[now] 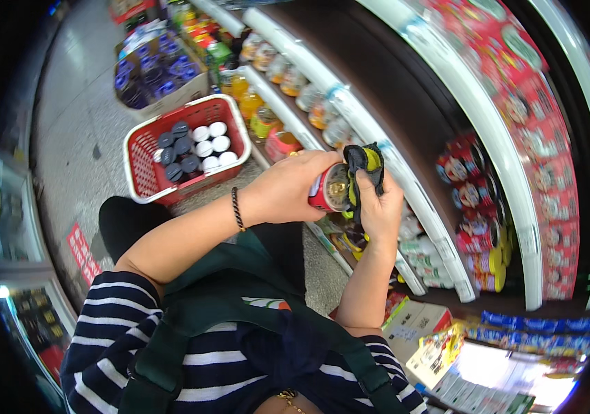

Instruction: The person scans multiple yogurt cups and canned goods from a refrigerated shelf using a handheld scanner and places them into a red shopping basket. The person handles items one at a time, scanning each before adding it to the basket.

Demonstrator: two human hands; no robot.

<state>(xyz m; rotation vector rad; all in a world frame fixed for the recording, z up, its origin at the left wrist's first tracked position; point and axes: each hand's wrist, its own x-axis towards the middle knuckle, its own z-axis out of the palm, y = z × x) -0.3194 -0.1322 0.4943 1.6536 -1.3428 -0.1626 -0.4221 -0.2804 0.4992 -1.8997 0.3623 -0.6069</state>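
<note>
My left hand (287,187), with a dark braided bracelet at the wrist, grips a red can (319,194). The can's metal lid (337,187) faces right, towards my other hand. A folded black and yellow-green cloth (364,163) is pinched in my right hand (380,209), and it touches the edge of the can's lid. Both hands are in front of the shelves, above my knees. The fingertips of my left hand are hidden behind the can.
A red and white basket (142,194) of dark- and white-capped containers stands on the floor at left. Behind it is a carton (163,103) of purple-capped bottles. Shelves with white edge strips (419,194) curve along the right, bearing bottles and red cans (473,196). A cardboard box (414,326) stands lower right.
</note>
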